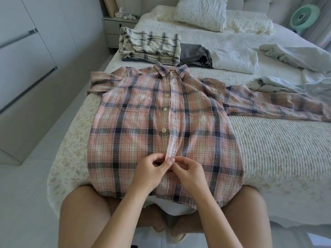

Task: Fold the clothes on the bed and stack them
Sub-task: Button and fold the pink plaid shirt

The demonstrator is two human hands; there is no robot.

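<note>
Pinching button placket of pink plaid shirt point(143, 122) at near hem: left hand point(148, 173) and right hand point(189, 174), fingers curled on fabric. Spread flat, collar far, on bed point(268, 149). Farther: folded plaid stack point(152, 45), grey garment point(195, 54), white garment point(234, 59).

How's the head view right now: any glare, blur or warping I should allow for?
Head view: soft, even daylight, no glare; the shirt and both hands, left and right, are sharp; the wide-angle lens bows the wardrobe and the bed edges; the fan is slightly soft.
</note>
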